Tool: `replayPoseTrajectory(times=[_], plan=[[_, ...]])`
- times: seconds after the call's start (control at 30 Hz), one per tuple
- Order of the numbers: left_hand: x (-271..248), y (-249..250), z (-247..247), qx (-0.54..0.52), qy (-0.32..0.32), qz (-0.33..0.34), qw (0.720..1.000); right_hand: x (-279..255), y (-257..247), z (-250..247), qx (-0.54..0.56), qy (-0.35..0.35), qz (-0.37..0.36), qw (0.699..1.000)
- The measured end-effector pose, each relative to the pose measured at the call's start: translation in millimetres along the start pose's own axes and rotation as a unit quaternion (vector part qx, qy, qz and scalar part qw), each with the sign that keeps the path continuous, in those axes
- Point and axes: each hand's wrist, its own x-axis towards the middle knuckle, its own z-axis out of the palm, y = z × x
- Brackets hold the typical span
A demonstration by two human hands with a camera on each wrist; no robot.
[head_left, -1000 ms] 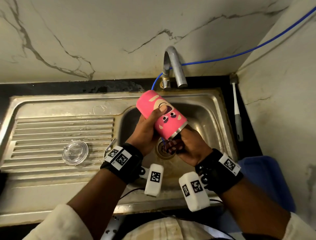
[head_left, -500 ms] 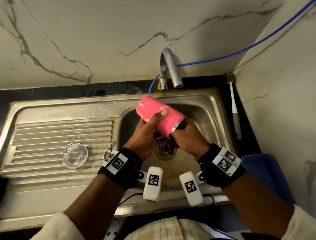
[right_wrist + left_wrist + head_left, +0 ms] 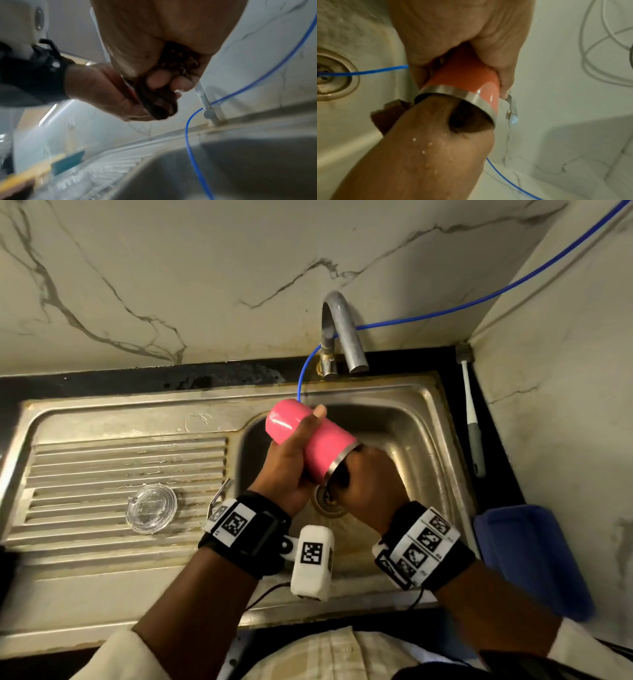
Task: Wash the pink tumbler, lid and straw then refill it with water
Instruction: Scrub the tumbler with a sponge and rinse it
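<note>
Your right hand nearest, fingers pushed inside tumbler mouth; scrubber apparently bunched in them, so inside gets scoured. Your left hand wraps pink tumbler, tilted mouth-down over sink to drain. Lid left of hands on drainboard. Tap beyond.

The head camera is looking steeply down from above both hands, facing the wall beyond them and taking in the whole sink. The left wrist camera is sitting very close under the left hand, looking along it toward the pink tumbler, with the drain off to one side. The right wrist camera is peering upward from below the right hand, close in and blurred. All three are sharing the blue tube beyond the hands.
</note>
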Motion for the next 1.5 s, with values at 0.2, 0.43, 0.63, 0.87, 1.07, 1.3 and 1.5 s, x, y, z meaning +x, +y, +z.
replayPoseTrajectory(times=[0.2,0.43,0.63,0.87,1.07,1.3,1.5], plan=[[1.0,-3.7,-2.3,0.03,-0.034,0.025,0.999,-6.7,-22.8,6.4,0.47,-0.008,0.258,0.844],[10.5,4.3,-5.9,0.062,-0.192,0.055,0.978,-10.7,-9.4,1.7,0.741,-0.1,0.331,0.575],[12.0,-16.7,5.4,0.011,-0.071,0.035,0.997,-24.8,-10.7,-15.8,0.791,-0.073,0.342,0.502],[13.3,8.0,-18.5,0.163,-0.093,0.13,0.974,-38.9,-17.5,-47.3,0.638,-0.046,0.348,0.685],[2.8,67.3,-34.8,0.565,-0.259,0.126,0.773,-40.1,-12.1,-74.6,0.49,-0.164,0.27,0.813],[-5.4,65.1,-29.8,0.682,-0.268,0.02,0.68,-34.1,-9.7,-78.4,0.453,-0.199,0.251,0.832],[-4.6,38.5,-64.8,0.403,-0.214,0.001,0.89,-39.6,-4.9,-98.4,0.551,-0.066,0.227,0.801]])
